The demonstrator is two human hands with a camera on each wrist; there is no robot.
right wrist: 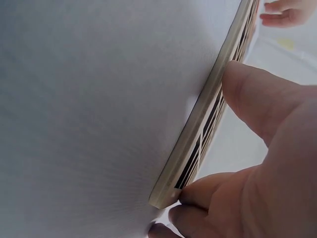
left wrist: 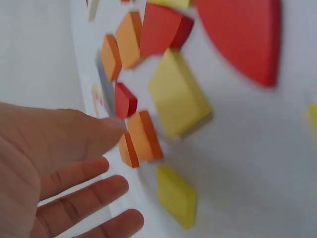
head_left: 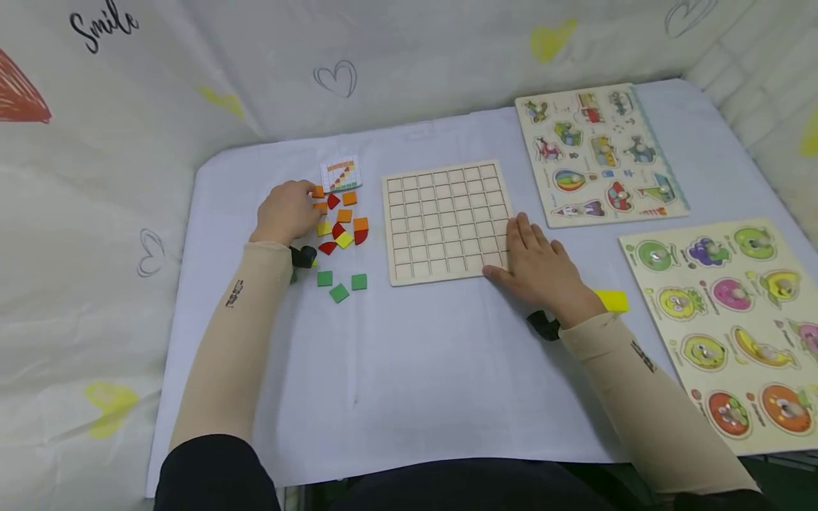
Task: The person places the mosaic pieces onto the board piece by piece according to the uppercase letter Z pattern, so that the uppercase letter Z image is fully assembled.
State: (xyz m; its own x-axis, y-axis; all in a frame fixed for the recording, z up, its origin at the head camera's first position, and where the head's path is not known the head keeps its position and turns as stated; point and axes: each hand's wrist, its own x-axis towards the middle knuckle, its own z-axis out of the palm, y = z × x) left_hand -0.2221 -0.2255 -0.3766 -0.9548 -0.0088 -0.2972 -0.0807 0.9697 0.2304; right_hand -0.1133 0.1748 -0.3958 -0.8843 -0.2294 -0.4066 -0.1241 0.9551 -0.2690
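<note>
Matt wooden grid board [head_left: 441, 223], smooth tiles [left wrist: 144, 136], matt tablecloth [head_left: 383, 397].

A thin, cream rectangular puzzle board [head_left: 621, 126] with colourful toy and vehicle pictures lies at the far right of the white-cloth-covered surface [head_left: 396, 383]. Nearer and farther right, a second cream rectangular board [head_left: 728, 323] shows round-faced fruit pictures, including a yellow banana [head_left: 763, 348] and, near its bottom edge, a red tomato [head_left: 728, 414]. Behind the surface hangs white fabric [head_left: 441, 78] printed with yellow hearts [head_left: 552, 40], grey outlined hearts [head_left: 335, 79] and, far left, black script reading "Smile" [head_left: 104, 25] above a red hatched shape [head_left: 20, 89].
</note>
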